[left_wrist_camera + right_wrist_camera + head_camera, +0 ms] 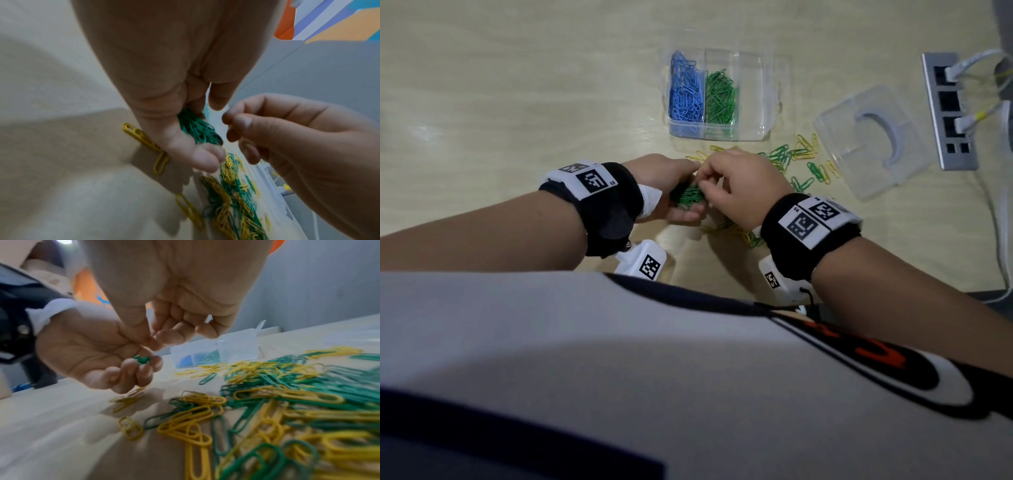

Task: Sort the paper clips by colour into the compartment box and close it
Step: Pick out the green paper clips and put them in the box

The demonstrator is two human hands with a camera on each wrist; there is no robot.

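Fingers (127, 373) of the left hand (671, 192) curled round a green clip bunch (690, 198); right hand (739, 188) fingertips pinched together beside it, grip unclear. Compartment box (763, 102) sat open beyond, holding blue clips (685, 99) and green, loose clips (267, 402) between.

The head view looks steeply down; both wrist views sit close and low, sharing the loose green-and-yellow paper clips (787, 161) (232, 191) (277, 394) at two o'clock.
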